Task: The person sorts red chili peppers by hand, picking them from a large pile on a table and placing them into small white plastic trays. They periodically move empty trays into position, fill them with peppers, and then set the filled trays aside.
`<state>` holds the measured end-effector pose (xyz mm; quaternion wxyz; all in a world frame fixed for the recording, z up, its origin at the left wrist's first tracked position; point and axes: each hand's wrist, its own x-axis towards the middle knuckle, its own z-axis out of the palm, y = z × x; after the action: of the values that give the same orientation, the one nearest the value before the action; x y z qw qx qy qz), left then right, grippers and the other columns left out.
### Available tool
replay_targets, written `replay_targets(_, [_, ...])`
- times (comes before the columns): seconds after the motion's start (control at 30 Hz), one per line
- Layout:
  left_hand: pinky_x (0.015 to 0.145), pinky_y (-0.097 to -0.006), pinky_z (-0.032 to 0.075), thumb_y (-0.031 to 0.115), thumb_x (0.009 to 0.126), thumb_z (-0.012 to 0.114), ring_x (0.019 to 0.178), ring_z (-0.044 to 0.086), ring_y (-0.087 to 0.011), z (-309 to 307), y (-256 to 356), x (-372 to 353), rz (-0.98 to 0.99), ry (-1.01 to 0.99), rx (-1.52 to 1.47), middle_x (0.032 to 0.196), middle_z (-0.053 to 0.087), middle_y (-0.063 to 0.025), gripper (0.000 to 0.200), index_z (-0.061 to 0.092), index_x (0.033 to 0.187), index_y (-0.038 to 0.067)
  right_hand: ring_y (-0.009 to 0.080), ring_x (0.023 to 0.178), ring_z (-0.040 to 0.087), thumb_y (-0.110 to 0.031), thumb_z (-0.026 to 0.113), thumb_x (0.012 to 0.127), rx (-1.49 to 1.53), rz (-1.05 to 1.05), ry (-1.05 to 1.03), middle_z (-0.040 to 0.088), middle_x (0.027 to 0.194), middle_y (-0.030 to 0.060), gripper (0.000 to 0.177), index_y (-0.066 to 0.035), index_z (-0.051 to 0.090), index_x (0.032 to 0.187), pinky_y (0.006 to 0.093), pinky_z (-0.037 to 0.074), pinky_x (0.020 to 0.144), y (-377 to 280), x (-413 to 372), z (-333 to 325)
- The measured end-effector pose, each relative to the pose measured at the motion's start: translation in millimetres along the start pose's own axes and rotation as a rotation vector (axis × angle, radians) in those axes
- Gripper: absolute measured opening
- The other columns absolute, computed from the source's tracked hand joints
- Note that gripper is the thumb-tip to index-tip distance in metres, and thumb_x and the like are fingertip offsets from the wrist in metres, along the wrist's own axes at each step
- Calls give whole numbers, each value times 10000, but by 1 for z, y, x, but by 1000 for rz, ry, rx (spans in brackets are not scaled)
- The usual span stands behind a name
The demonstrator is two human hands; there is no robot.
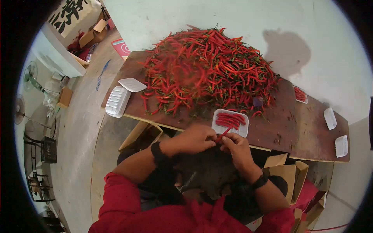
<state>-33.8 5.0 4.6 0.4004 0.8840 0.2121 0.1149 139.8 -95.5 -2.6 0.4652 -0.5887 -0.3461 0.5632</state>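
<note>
Red fabric sleeves (128,202) are seen closest to the lens, with a black wristband (157,151) worn on each forearm. Both hands are brought together above the lap, just in front of the near edge of the brown wooden worktop (295,124). A single red chilli pepper (222,136) is pinched between them: the left hand (194,139) is curled closed with its fingertips on the near end, and the right hand (237,149) is likewise closed around it from the other side.

Just beyond the hands, a white foam tray (244,130) is set on the worktop edge, with a few red chillies laid side by side in it. Behind that, a large heap of red chilli peppers with green stems (210,66) is piled across the middle of the worktop. A stack of white foam trays (117,101) is placed at the left end, and a few more single trays (330,118) are spread out at the right end, well apart from the heap. Open brown cardboard boxes (287,171) are seen below the worktop.
</note>
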Motion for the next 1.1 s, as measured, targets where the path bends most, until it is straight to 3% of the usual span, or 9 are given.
replay_targets(0.3, [648,-344,471,173,796,629,715,618,-201,17,10,13,-207,-48,-186,759,635,-139,191,651,888,8,105,675,594,-115,622,835,-227,-164,118,643,817,58,183,15,624,964,258,476,625,10,-1,-8])
replay_targets(0.37, [614,-352,466,195,801,628,661,594,-177,17,13,16,-370,-80,-285,715,624,-126,192,648,856,12,102,677,597,-117,630,825,-182,-226,168,644,810,49,160,4,622,929,261,479,637,8,-3,-6])
replay_targets(0.5, [590,-351,460,230,791,653,621,579,-181,26,-1,17,-366,-176,-143,684,615,-113,207,638,807,24,125,679,607,-133,642,811,-126,-308,235,650,801,56,159,-4,619,901,288,480,639,-10,-12,-4])
replay_targets(0.57, [596,-352,463,248,778,674,631,595,-202,24,5,13,-288,-340,-14,686,614,-111,217,627,766,36,95,640,566,-52,618,827,-496,-490,327,638,782,60,71,2,604,871,238,456,603,-18,-9,-19])
replay_targets(0.6, [596,-352,463,248,778,674,631,595,-202,26,3,12,-286,-348,-14,686,614,-111,217,627,766,36,95,640,566,-52,618,827,-494,-485,333,638,782,60,71,2,604,871,238,456,603,-19,-7,-26])
replay_targets(0.67, [602,-362,466,239,770,681,642,607,-229,29,-1,10,-166,-27,-23,704,616,-119,205,627,786,42,177,624,597,-60,650,777,-809,-476,309,640,801,105,87,-14,620,844,285,470,606,-22,-5,-38])
replay_targets(0.77, [620,-369,471,214,763,678,674,616,-244,21,-1,18,-206,132,-6,720,615,-122,190,622,816,39,272,678,608,-81,670,724,-919,-530,334,626,814,125,96,-42,638,806,355,473,631,-9,5,-47])
replay_targets(0.87, [627,-363,470,186,761,665,685,609,-249,17,-4,24,-156,238,99,722,611,-119,181,606,839,33,316,772,593,-122,652,717,-1117,-557,328,621,785,119,99,-62,637,795,421,455,697,-3,14,-49])
replay_targets(1.1, [633,-383,474,160,767,635,704,607,-281,23,-18,38,-78,286,208,750,598,-120,138,593,830,45,301,797,592,-116,678,690,-1212,-611,296,610,796,98,113,-78,649,793,418,449,729,9,37,-52])
